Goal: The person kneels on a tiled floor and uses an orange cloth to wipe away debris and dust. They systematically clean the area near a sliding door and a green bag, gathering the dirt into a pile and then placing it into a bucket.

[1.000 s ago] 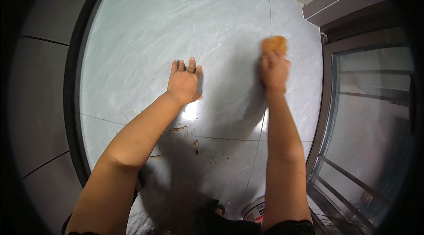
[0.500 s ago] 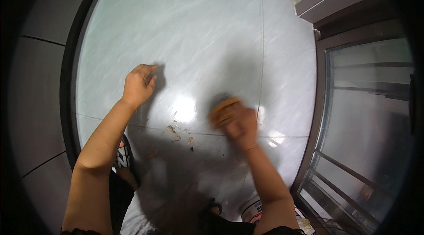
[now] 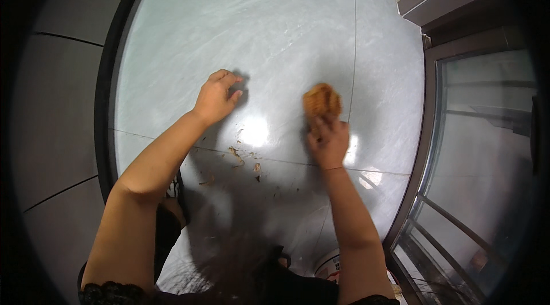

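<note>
My right hand (image 3: 328,142) grips a rounded, orange-brown thing with a ribbed surface (image 3: 322,100) by its near end. It is slightly blurred, and whether it is a brush or a wadded cloth I cannot tell. It is over the pale grey tiled floor (image 3: 286,36), right of the middle; contact with the tile is unclear. My left hand (image 3: 216,96) hovers above the tiles on the left, fingers loosely bent and thumb apart, holding nothing. Between and nearer than the hands lie thin brown scraps (image 3: 236,157) and a few dark bits (image 3: 257,178).
A dark raised edge (image 3: 109,99) bounds the tiles on the left. On the right stands a dark-framed glass door (image 3: 487,133). A white tub (image 3: 328,266) sits beside my right forearm. My foot in a dark slipper (image 3: 176,190) is below my left forearm.
My right hand has swung the orange-brown thing farther away from me and slightly right. My left hand has shifted right and a little forward. The view has also moved slightly.
</note>
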Demonstrator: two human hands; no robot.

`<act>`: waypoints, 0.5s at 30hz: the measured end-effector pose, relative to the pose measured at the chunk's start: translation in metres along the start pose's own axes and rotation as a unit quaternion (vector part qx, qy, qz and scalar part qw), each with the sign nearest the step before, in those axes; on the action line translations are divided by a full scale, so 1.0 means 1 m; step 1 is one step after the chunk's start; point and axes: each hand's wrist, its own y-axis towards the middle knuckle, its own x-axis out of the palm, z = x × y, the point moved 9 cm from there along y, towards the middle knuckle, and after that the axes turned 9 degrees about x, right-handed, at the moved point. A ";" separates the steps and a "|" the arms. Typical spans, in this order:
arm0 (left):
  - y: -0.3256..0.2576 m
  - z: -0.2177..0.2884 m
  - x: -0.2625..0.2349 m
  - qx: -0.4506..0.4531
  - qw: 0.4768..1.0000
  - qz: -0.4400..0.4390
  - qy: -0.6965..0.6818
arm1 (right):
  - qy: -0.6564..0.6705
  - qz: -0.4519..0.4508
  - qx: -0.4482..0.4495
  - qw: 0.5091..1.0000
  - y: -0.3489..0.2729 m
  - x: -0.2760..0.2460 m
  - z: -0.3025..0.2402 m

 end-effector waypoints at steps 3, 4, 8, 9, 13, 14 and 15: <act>-0.004 0.016 -0.006 0.069 0.995 -0.022 0.072 | 0.057 -0.030 -0.073 0.995 -0.033 0.019 -0.053; -0.008 0.021 -0.010 0.081 0.991 -0.041 0.102 | 0.064 -0.057 -0.087 0.992 -0.044 0.025 -0.068; -0.038 0.047 -0.039 0.096 0.970 -0.140 0.174 | 0.059 -0.069 -0.104 0.990 -0.067 0.034 -0.089; -0.048 0.057 -0.049 0.113 0.963 -0.156 0.188 | 0.049 -0.058 -0.103 0.992 -0.071 0.035 -0.089; -0.082 0.097 -0.080 0.169 0.941 -0.205 0.212 | 0.026 -0.049 -0.096 0.994 -0.076 0.031 -0.089; -0.095 0.095 -0.079 0.178 0.939 -0.212 0.202 | 0.022 -0.059 -0.097 0.993 -0.083 0.036 -0.089; -0.103 0.093 -0.080 0.188 0.937 -0.221 0.192 | 0.016 -0.068 -0.095 0.993 -0.086 0.041 -0.089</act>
